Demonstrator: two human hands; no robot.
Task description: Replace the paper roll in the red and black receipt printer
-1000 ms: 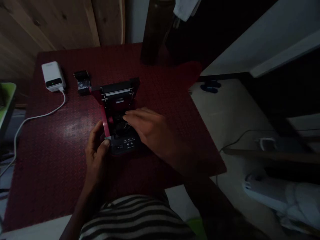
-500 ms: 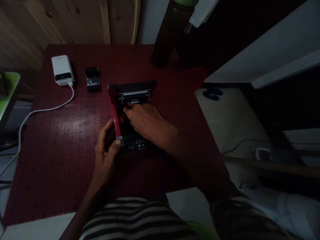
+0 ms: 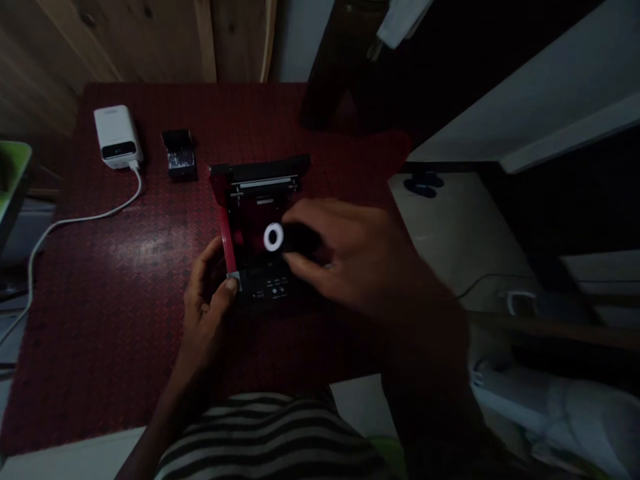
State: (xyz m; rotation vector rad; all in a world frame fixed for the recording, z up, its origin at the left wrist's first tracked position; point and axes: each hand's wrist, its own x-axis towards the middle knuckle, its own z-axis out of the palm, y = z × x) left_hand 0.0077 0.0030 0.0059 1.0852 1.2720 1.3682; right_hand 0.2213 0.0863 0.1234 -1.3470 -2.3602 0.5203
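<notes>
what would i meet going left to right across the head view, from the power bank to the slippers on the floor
White power bank → small black case → open red-and-black machine → dark slippers

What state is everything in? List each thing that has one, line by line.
Red-and-black printer: open, cover raised
Dark roll with white ring end: held in right hand
Left hand: gripping printer's near-left corner
White power bank: cable plugged in
Small black case: apparently open
Blue slippers: on floor, unworn
</notes>
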